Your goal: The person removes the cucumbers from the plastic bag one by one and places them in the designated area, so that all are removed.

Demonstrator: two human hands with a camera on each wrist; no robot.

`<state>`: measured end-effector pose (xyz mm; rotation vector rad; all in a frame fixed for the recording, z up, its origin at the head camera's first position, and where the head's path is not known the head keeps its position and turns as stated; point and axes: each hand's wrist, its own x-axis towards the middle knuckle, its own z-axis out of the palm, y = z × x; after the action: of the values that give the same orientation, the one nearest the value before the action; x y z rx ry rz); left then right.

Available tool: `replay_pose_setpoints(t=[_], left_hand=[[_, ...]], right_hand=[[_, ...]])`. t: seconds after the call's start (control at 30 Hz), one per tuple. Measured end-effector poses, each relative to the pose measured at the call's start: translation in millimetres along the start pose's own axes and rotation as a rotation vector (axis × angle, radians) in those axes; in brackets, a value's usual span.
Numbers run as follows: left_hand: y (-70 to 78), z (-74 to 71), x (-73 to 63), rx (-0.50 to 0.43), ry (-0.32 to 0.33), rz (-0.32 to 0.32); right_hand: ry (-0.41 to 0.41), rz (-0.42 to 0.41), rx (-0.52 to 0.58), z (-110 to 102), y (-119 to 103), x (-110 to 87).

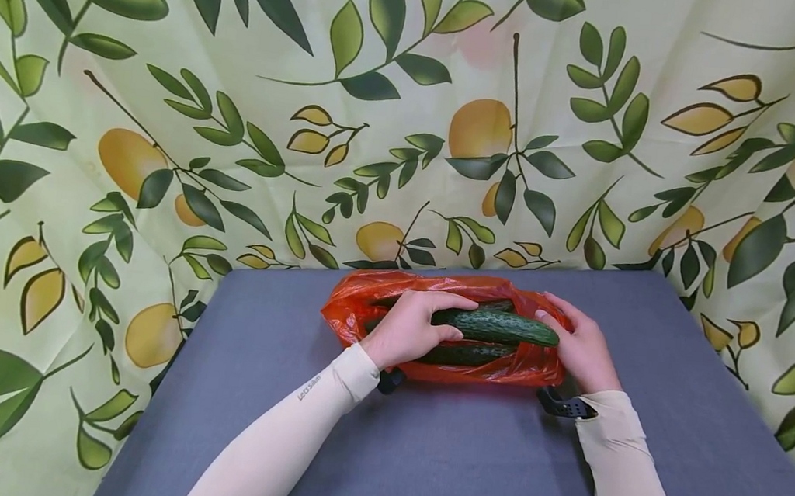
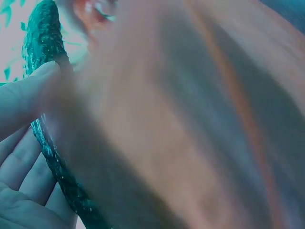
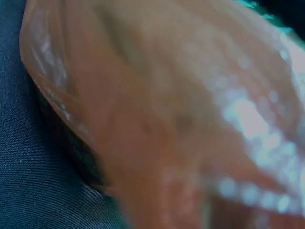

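Note:
A red plastic bag (image 1: 450, 286) lies on its side on the grey cloth, its opening facing up. Several dark green cucumbers (image 1: 473, 354) lie inside it. My left hand (image 1: 407, 325) grips one bumpy cucumber (image 1: 506, 327) at the top of the bag, with thumb and fingers on opposite sides. In the left wrist view this cucumber (image 2: 44, 33) slants past the thumb, and blurred bag film hides much else. At the bag's right end, my right hand (image 1: 584, 350) pinches the plastic edge. Bag film (image 3: 143, 95) fills most of the right wrist view, hiding the fingers.
The bag sits on a table (image 1: 472, 456) covered in grey cloth. Behind and at both sides hangs a curtain (image 1: 403, 171) printed with leaves and oranges. A dark wrist strap (image 1: 563, 405) sits below the right hand, near the bag.

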<state>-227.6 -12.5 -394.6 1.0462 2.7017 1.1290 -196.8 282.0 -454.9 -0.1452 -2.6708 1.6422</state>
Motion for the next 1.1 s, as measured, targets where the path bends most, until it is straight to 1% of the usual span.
replay_pose_setpoints(t=[0.13,0.23,0.3,0.53,0.63,0.77,0.87,0.97,1.1], left_hand=[[14.5,-4.3,-3.6,-0.004,0.009,0.064],[26.8,-7.6,-6.5,-0.001,0.014,0.121],[34.9,-9.6,-8.8,-0.004,0.015,0.149],[58.0,-14.5,-19.1,-0.024,0.006,0.214],[65.8,-15.7,-24.4,-0.061,0.001,0.236],[75.9,-17.1,-31.6,-0.083,0.006,0.271],[82.1,-18.5,-37.2,-0.076,0.012,0.297],[86.4,-20.4,-44.3,-0.081,0.002,0.307],[87.3,-22.0,-56.0,-0.07,-0.021,0.29]], right_hand=[[-0.024,-0.029,0.0,0.2,2.7,1.6],[-0.042,-0.03,0.01,1.3,4.0,3.3],[-0.057,-0.02,0.027,2.2,4.4,3.9],[-0.079,-0.03,0.11,5.5,6.0,3.6],[-0.07,-0.036,0.104,5.1,6.7,4.5],[-0.047,-0.07,0.021,3.0,9.3,7.8],[-0.037,-0.084,-0.048,2.1,10.4,9.4],[-0.04,-0.06,-0.071,2.8,8.6,9.3],[-0.033,-0.015,-0.076,3.6,6.3,8.1]])
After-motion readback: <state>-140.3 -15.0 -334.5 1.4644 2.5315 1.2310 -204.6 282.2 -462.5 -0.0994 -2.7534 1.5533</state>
